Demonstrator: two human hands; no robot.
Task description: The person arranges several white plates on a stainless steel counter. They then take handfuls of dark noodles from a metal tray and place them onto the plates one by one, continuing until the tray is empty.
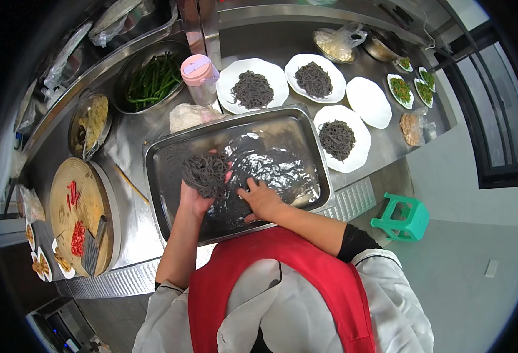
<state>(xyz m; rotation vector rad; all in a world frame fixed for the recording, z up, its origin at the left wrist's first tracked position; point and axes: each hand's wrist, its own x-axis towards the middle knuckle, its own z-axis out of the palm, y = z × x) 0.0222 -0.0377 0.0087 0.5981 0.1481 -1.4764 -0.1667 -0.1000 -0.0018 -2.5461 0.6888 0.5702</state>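
Note:
My left hand (197, 197) is closed around a bundle of dark noodles (206, 174) above the left part of a deep steel tray (325, 172). The tray holds water with more dark noodles (281, 163) in it. At the tray's near side, my right hand (260, 200) reaches down to the water, fingers spread; its fingertips touch the noodles or the surface, and I cannot tell whether they grip any. Behind and right of the tray, white plates (278, 73) (338, 86) (360, 159) each carry a mound of dark noodles. A bare white plate (368, 102) lies beside them.
Left are a round wooden chopping board (60, 194) with cut red peppers and a cleaver (90, 253), and a bowl of green beans (153, 84). A pink-lidded cup (199, 79) and a cloth (190, 117) sit behind the tray. A green stool (402, 217) stands right.

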